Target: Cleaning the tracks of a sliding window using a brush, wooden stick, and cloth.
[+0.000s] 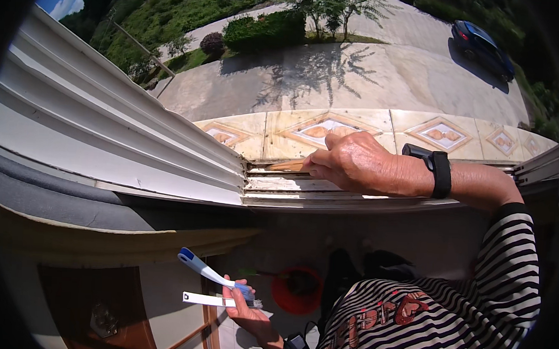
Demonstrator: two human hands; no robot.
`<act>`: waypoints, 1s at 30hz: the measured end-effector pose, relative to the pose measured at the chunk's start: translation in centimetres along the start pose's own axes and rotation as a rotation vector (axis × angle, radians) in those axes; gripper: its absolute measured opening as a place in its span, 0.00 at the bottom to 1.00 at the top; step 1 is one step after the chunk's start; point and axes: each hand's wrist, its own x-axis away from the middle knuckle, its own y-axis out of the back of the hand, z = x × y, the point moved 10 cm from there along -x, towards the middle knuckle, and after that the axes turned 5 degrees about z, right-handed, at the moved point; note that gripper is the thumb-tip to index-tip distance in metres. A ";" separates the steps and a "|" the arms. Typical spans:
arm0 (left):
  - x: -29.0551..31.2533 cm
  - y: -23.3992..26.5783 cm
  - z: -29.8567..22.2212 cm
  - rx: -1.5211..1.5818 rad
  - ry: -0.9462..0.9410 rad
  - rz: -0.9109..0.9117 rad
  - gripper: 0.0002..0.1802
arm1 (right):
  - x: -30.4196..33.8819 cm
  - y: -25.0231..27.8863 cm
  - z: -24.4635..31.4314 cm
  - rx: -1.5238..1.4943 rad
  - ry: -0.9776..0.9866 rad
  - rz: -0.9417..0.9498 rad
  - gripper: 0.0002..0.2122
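Note:
My right hand (362, 163) reaches across the window sill. Its fingers are closed on a slim tan stick-like tool (286, 166), wooden by its look, which lies along the dirty window track (279, 184) close to the left corner of the frame. The tool's kind is not clear. Lower down, inside the room, my left hand (247, 309) grips two cleaning brushes together. One brush (205, 268) has a blue and white handle and bluish bristles; the other brush (206, 299) has a plain white handle. Both handles point left, away from my palm.
The white window frame (105, 115) rises on the left. Outside runs a tiled ledge (329, 130) above a paved yard with a dark car (482, 49). Below me stands a red bucket (295, 290) with something dark inside. A brown door-like panel (99, 307) is at lower left.

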 end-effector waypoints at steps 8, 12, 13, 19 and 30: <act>-2.1 1.2 -0.2 -0.020 -0.008 0.008 0.20 | -1.3 -2.8 0.2 -0.099 -0.020 -0.062 0.11; -2.9 0.2 0.0 0.026 0.011 0.036 0.20 | -0.7 -3.5 -0.4 -0.143 -0.052 -0.049 0.10; -3.2 0.0 0.1 0.033 0.016 0.039 0.20 | -0.6 -2.9 -0.4 -0.191 -0.048 -0.081 0.10; -3.8 0.0 0.1 0.030 0.008 0.050 0.20 | 3.9 -0.7 -6.3 -1.123 -0.624 -0.145 0.18; -4.6 0.5 0.5 0.005 0.016 0.037 0.19 | 1.1 -1.1 -2.3 -0.399 -0.159 0.132 0.11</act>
